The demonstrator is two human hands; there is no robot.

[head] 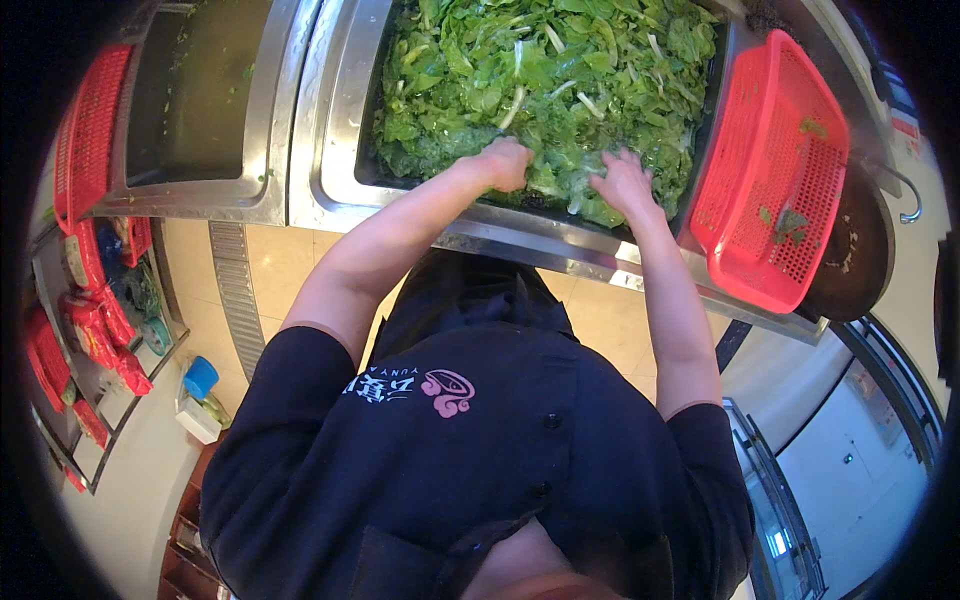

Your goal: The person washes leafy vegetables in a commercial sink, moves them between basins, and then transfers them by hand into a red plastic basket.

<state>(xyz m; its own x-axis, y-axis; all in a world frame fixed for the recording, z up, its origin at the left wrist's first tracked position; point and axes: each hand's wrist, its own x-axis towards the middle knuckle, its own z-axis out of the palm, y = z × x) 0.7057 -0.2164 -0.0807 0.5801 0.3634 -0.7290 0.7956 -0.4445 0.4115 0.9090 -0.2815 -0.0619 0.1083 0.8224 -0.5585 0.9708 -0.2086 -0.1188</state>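
Chopped leafy greens (547, 67) with pale stalks float in water and crowd a stainless steel sink (337, 142) before me. My left hand (508, 163) reaches over the front rim into the wet leaves. Its fingers bend down and are partly hidden by greens and water, so I cannot tell whether they hold any. To its right, my right hand (626, 180) lies palm down on the greens near the front right corner. Its fingers are spread, and no leaf shows gripped in them.
A red plastic basket (787, 172) with a few leaf scraps rests right of the sink, beside a dark wok (855, 247). On the left, a second sink (195, 90) holds murky water, with another red basket (90, 135) by it. A shelf rack (109, 442) holds red packages.
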